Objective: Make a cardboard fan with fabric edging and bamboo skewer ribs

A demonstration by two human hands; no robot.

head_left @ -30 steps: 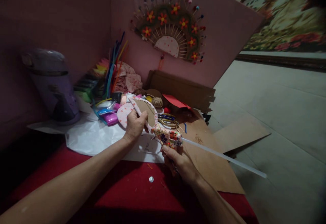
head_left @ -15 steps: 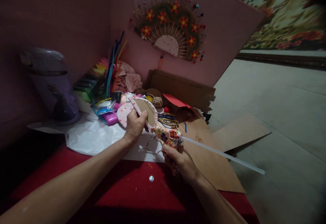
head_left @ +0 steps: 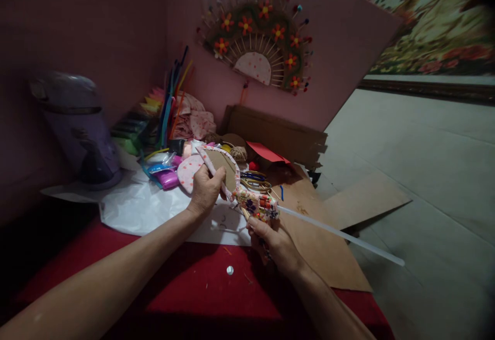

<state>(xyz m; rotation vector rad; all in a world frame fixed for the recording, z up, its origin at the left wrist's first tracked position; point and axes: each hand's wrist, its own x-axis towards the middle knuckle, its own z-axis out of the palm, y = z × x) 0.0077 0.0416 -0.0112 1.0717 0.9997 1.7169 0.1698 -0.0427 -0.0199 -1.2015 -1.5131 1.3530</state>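
Head view shows two bare hands meeting above the middle of the counter (head_left: 174, 286), which is covered in red cloth. One of them, the left hand (head_left: 207, 190), is closed around one half-round cardboard piece (head_left: 223, 162) edged with spotted fabric, held up with its bare brown side showing. The right hand (head_left: 274, 242) is wrapped around one floral-patterned glue gun (head_left: 255, 203), its front end by the piece's lower corner; whether they touch cannot be told. One long translucent stick (head_left: 340, 234) runs from the gun's back end out past the counter's right edge. Just behind the left hand is one spotted rounded piece (head_left: 189, 172). Beyond the gun lie one gold-handled pair of scissors (head_left: 260, 186), one blue-handled tool (head_left: 253, 176), one short blue strip (head_left: 282, 193), one red ball (head_left: 254, 166) and one ball of twine (head_left: 238, 154). Nearer the front edge sits one small white disc (head_left: 230, 270); one brown cardboard sheet (head_left: 320, 252) follows the right edge. Toward the back left corner stands one purple container (head_left: 85, 139). On the pink wall hangs one fan-shaped decoration (head_left: 253, 66) bearing eight orange flowers (head_left: 265, 10).
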